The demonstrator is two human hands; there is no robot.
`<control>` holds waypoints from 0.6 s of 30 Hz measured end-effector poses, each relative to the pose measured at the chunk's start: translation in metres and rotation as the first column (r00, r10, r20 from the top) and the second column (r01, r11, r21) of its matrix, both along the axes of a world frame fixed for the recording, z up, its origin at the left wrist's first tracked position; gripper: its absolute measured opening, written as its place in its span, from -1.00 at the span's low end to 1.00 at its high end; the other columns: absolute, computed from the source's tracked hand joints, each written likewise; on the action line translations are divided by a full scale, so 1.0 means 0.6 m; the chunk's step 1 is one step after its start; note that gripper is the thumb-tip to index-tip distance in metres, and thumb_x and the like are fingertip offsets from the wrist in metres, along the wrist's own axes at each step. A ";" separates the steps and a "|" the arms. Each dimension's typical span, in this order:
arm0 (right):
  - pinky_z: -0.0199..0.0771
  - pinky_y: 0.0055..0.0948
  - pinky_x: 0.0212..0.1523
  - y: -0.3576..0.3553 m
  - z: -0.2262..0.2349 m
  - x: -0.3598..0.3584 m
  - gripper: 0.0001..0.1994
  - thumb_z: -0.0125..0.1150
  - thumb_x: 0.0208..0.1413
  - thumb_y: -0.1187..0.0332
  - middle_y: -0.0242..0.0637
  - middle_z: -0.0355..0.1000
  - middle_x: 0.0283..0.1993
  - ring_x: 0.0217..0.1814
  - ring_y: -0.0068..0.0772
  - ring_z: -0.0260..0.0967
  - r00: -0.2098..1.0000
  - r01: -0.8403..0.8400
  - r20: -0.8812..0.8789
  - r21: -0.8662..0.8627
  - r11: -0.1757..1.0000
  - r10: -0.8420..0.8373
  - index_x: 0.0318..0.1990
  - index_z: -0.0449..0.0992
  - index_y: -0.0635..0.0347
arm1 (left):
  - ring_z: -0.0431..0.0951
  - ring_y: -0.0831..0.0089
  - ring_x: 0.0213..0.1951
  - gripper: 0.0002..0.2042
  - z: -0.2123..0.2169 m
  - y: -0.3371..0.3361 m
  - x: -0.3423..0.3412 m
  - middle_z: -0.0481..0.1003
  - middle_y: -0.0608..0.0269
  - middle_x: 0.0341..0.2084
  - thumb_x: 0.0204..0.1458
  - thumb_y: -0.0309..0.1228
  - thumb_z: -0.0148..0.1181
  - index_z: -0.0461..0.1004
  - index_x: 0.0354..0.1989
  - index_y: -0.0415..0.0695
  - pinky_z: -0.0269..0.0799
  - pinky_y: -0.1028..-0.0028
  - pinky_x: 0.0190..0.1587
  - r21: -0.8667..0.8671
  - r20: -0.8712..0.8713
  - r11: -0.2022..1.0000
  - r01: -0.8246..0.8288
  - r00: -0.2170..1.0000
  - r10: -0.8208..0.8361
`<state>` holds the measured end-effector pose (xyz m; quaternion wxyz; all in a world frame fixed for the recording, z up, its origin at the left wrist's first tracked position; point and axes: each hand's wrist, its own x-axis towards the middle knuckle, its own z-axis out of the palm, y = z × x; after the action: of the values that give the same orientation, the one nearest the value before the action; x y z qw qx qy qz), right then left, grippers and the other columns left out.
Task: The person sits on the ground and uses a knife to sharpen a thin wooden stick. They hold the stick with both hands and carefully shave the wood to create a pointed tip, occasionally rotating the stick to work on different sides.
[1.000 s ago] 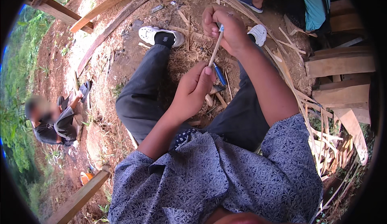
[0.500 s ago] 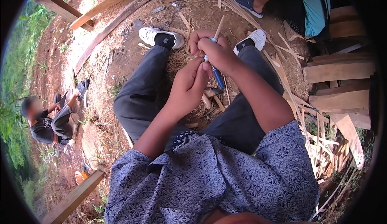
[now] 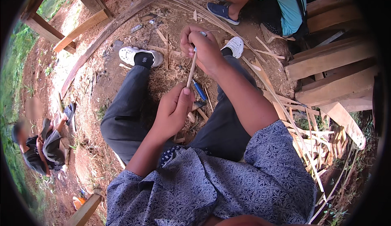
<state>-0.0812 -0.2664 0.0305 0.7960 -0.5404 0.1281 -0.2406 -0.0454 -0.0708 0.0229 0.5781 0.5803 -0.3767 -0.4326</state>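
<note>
Both hands grip one thin pale stick (image 3: 190, 72), held nearly upright over the person's lap. Left hand (image 3: 174, 110) is closed around the stick's lower end, thumb pressed against it. Right hand (image 3: 202, 49) is clenched on the upper end, fingers curled tight. Just beside the left hand's fingers, between the knees, a blue-handled knife (image 3: 199, 91) shows; whether either hand grips it cannot be told.

Dark trousers (image 3: 126, 116) cover the spread legs, ending in white shoes (image 3: 134, 55) on bare dirt (image 3: 87, 83) strewn with wood shavings. Stacked wooden planks (image 3: 334, 79) lie to the right, with thin split strips (image 3: 301, 140) beside them. Another person in a teal shirt (image 3: 275, 2) sits beyond, well apart, and a third person (image 3: 38, 148) crouches at far left.
</note>
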 end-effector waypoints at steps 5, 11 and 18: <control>0.07 -0.48 -0.51 -0.014 -0.004 0.002 -0.88 -0.12 0.07 0.48 -0.46 0.13 -0.62 -0.59 -0.60 0.03 0.991 0.086 -0.097 -0.094 0.992 -0.095 -0.43 0.36 0.23 | 0.35 0.43 -0.58 -0.72 0.002 0.018 0.008 0.31 0.16 -0.66 0.39 -0.32 -0.13 0.36 -0.30 -0.25 0.26 0.40 -0.45 0.135 0.193 0.989 -0.065 0.980 0.038; 0.12 -0.51 -0.46 0.030 -0.019 -0.001 -0.87 -0.12 0.04 0.48 -0.44 0.18 -0.60 -0.56 -0.61 0.09 0.995 0.014 -0.094 -0.046 0.999 -0.018 -0.45 0.39 0.23 | 0.33 0.38 -0.54 -0.77 0.007 0.032 0.015 0.33 0.08 -0.59 0.38 -0.37 -0.10 0.33 -0.28 -0.27 0.27 0.37 -0.42 0.056 0.291 0.994 -0.096 0.954 0.075; 0.15 -0.51 -0.43 0.022 -0.014 0.007 -0.85 -0.11 0.04 0.46 -0.41 0.22 -0.57 -0.51 -0.61 0.14 0.995 -0.043 -0.097 -0.093 0.995 0.034 -0.46 0.40 0.27 | 0.16 0.71 -0.49 -0.76 0.001 0.032 0.015 0.21 0.48 -0.56 0.41 -0.34 -0.16 0.31 -0.31 -0.18 0.14 0.59 -0.43 0.015 0.181 0.997 -0.077 0.981 0.073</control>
<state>-0.0773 -0.2530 0.0219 0.7671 -0.5907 0.1438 -0.2049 -0.0363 -0.0518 0.0234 0.5510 0.6371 -0.4009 -0.3602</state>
